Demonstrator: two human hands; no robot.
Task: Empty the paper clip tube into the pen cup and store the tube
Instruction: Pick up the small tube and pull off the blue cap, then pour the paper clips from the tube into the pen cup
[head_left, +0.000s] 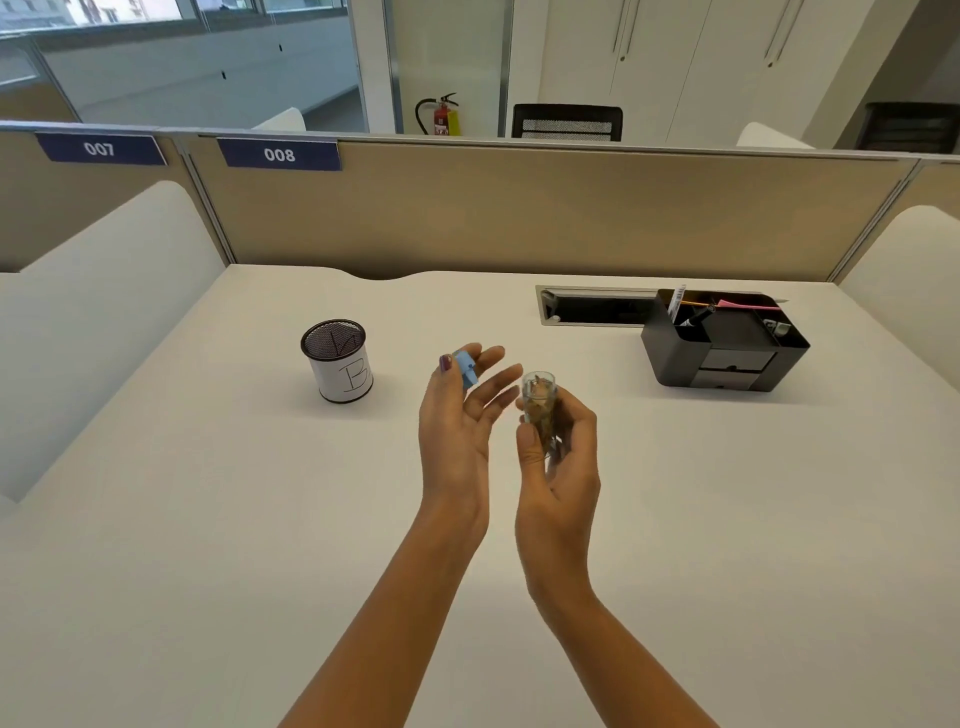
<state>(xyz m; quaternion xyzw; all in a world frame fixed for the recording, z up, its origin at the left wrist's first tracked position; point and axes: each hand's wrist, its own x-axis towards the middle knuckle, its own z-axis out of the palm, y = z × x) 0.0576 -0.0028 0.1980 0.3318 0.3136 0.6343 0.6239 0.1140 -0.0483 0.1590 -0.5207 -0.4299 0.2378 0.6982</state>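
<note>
Facing you on the white desk (208, 519): one black organizer (727, 353), one mesh pen cup (337, 361). Your right hand (558, 457) wraps one uncapped paper clip tube (540, 405); your left hand (457, 415) pinches one blue cap (465, 368).

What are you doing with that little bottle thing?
A person is at a white desk. The right hand holds a small clear tube upright, open at the top, with paper clips still inside. The left hand holds the tube's blue cap between thumb and fingers. A mesh pen cup marked "B" stands to the left, apart from both hands. A black desk organizer sits to the right. Nothing has been poured yet.
</note>
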